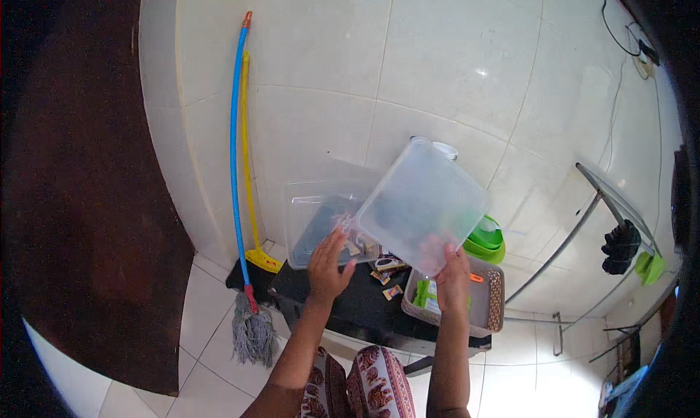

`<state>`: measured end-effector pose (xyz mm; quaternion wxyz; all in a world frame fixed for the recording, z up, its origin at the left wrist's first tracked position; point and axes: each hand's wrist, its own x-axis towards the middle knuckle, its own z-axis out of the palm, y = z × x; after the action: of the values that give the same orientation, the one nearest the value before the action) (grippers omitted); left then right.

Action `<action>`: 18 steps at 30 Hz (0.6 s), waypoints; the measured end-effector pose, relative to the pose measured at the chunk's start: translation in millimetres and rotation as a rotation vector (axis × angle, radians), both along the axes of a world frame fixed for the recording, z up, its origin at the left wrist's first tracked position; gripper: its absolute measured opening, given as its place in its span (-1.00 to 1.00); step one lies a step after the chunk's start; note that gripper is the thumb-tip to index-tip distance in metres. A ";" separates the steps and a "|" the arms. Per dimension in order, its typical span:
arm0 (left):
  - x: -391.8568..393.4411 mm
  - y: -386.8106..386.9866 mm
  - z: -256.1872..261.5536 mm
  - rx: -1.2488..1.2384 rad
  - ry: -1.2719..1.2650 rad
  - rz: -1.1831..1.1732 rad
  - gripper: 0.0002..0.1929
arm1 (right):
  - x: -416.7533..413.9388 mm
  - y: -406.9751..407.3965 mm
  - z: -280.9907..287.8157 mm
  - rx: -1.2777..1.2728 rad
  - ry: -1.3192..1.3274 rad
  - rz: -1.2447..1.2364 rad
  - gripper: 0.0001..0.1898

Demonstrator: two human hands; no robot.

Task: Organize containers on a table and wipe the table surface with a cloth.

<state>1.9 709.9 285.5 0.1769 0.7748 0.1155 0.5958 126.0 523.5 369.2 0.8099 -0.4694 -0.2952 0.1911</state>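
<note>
My right hand (454, 278) grips the lower corner of a translucent plastic lid (424, 199), thumb on top and fingers showing blurred through it. The lid is held tilted above a low black table. My left hand (329, 265) is extended with its thumb apart, fingertips close to the lid's left corner; whether they touch it, I cannot tell. Behind that hand stands a clear plastic container (303, 199) on the table's left part. Small wrapped packets (392, 292) lie on the table between the container and a beige woven-pattern plastic basket (496, 303).
Inside the basket is a green-and-white packet (426, 295). Green plastic bowls (486, 240) sit behind it, against the tiled wall. A blue-handled mop (236, 144) and a yellow-handled tool (246, 144) lean at left. A metal rack (569, 237) stands at right.
</note>
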 end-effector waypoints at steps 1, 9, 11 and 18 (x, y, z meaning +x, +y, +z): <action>0.5 -0.4 -0.7 0.036 0.230 0.202 -0.39 | -5.6 -1.9 0.3 0.027 0.031 0.004 -0.51; -7.0 -4.9 -15.1 0.127 0.394 0.488 -0.67 | -20.6 -21.3 -4.6 0.029 0.074 -0.043 -0.50; -14.8 -11.3 -13.0 0.114 0.336 0.468 -0.77 | -12.2 -31.8 -9.1 0.084 0.077 -0.096 -0.53; -53.4 -38.0 -8.1 0.023 0.267 0.332 -0.84 | 2.0 -45.8 -16.5 0.024 0.137 -0.134 -0.55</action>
<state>-51.5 671.9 277.5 0.0506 0.8191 0.2573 0.5103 128.0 477.7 352.7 0.8448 -0.4641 -0.2092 0.1645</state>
